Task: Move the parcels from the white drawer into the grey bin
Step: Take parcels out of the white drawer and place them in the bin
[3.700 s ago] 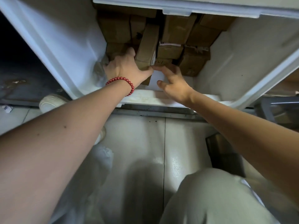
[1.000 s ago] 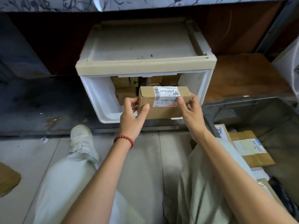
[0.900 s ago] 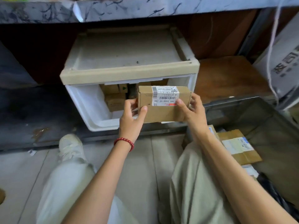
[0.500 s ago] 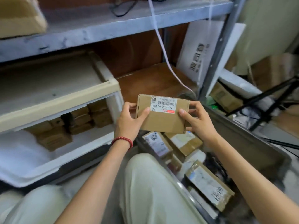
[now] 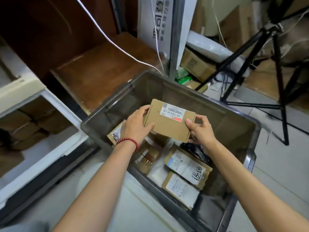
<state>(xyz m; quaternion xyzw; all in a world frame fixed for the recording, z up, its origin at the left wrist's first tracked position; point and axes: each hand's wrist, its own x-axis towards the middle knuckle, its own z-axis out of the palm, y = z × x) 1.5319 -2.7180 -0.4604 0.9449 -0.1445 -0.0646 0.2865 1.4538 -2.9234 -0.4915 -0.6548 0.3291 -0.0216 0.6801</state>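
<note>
Box (image 5: 167, 124) held over grey bin (image 5: 234, 124), left hand (image 5: 135, 126) and right hand (image 5: 200, 131) gripping its ends, parcels (image 5: 187, 166) lay below.

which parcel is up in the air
The barcode-labelled brown box, held by left hand and right hand over the grey bin; the rest lie in bin or drawer.

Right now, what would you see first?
The brown cardboard parcel with a barcode label, held at its ends by the left hand and right hand above the grey bin. Below it, more labelled parcels lie in the bin. At the left, the white drawer stands open with brown boxes inside.
</note>
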